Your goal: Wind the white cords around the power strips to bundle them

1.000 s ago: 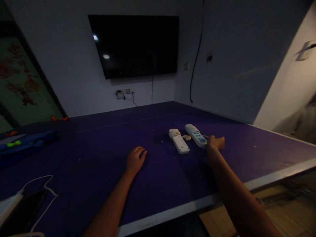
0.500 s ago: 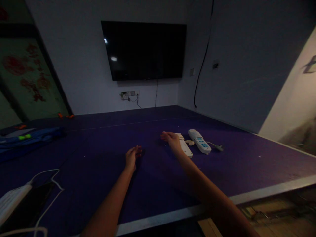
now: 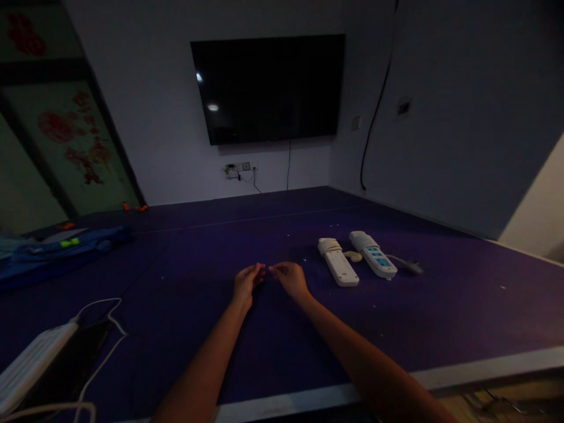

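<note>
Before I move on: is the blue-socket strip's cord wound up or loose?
Mostly wound up: the cord wraps the far end of the strip, with a short tail leading to the plug.

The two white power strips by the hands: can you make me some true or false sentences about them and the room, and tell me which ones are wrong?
1. The left hand is close to the right hand. True.
2. Cord is wrapped around the plain-faced power strip and the blue-socketed power strip. True.
3. The right hand is squeezing the plain-faced power strip. False: there is a gap between them.
4. The blue-socketed power strip is the one nearer the right hand. False: the plain-faced power strip is nearer.
5. A television hangs on the wall. True.
6. The television shows a bright cartoon. False: its screen is dark, with two small spots of light.
</note>
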Action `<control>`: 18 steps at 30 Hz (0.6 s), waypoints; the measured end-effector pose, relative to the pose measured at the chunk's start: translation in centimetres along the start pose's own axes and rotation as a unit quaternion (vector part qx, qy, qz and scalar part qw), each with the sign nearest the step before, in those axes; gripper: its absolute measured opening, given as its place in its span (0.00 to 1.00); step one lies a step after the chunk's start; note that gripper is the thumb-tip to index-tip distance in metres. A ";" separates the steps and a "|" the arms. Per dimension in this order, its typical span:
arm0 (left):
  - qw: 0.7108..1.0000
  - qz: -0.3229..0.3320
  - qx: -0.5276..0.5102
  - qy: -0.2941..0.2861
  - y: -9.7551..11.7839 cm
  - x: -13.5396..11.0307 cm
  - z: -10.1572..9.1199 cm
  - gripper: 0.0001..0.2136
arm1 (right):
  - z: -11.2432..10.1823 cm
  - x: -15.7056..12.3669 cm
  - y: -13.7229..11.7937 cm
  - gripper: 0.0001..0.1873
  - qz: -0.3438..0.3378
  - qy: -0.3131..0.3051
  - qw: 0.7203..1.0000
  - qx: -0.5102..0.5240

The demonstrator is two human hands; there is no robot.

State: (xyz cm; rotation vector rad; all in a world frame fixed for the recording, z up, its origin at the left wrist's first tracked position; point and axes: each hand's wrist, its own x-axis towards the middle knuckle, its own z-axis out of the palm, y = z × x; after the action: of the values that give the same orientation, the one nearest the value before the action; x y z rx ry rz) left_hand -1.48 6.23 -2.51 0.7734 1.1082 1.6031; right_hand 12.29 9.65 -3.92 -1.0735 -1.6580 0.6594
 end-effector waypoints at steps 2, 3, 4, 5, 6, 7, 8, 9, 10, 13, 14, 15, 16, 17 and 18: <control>1.000 0.000 0.004 -0.004 -0.1 0.0 0.0 0.10 | -0.2 -0.1 -0.5 0.16 -0.002 0.001 0.999 -0.032; 1.000 0.000 0.005 -0.006 -0.1 -0.1 0.0 0.10 | -0.3 -0.2 -0.7 0.16 -0.003 0.001 0.999 -0.046; 1.000 0.001 0.006 -0.009 -0.1 -0.1 0.0 0.10 | -0.4 -0.3 -0.9 0.16 -0.003 0.000 0.998 -0.057; 1.000 0.002 0.008 -0.011 -0.1 -0.1 0.0 0.11 | -0.5 -0.3 -1.1 0.17 -0.003 0.000 0.998 -0.063; 1.000 0.004 0.010 -0.013 -0.1 -0.1 0.0 0.11 | -0.6 -0.4 -1.2 0.17 -0.002 0.000 0.998 -0.065; 1.000 0.006 0.012 -0.015 -0.1 -0.2 0.0 0.12 | -0.6 -0.4 -1.3 0.17 -0.001 0.002 0.998 -0.064; 1.000 0.009 0.013 -0.017 0.0 -0.2 0.0 0.12 | -0.7 -0.5 -1.5 0.17 0.002 0.005 0.998 -0.060; 1.000 0.012 0.014 -0.018 0.0 -0.2 0.0 0.13 | -0.8 -0.5 -1.6 0.18 0.004 0.009 0.998 -0.057; 1.000 0.016 0.015 -0.019 0.1 -0.2 0.0 0.14 | -0.9 -0.5 -1.7 0.18 0.007 0.013 0.998 -0.053; 0.999 0.023 0.018 -0.019 0.1 -0.1 0.0 0.15 | -1.1 -0.4 -2.0 0.15 0.012 0.033 0.999 -0.039; 0.999 0.025 0.021 -0.019 0.2 -0.2 -0.1 0.14 | -1.2 -0.4 -2.1 0.14 0.014 0.040 0.998 -0.041; 0.999 0.026 0.024 -0.019 0.2 -0.2 -0.1 0.14 | -1.2 -0.4 -2.2 0.13 0.014 0.044 0.998 -0.047; 0.999 0.027 0.026 -0.020 0.2 -0.3 -0.1 0.13 | -1.3 -0.5 -2.3 0.11 0.011 0.044 0.997 -0.057; 0.999 0.028 0.029 -0.021 0.2 -0.3 0.0 0.13 | -1.4 -0.5 -2.4 0.10 0.005 0.039 0.997 -0.072; 0.999 0.028 0.030 -0.023 0.2 -0.4 0.0 0.13 | -1.4 -0.5 -2.5 0.10 -0.005 0.029 0.996 -0.089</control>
State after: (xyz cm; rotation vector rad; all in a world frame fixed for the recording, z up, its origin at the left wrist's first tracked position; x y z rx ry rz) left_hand -1.42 5.80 -2.34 0.8832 1.1153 1.5967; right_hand 12.83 7.92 -1.63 -1.1994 -1.6942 0.4754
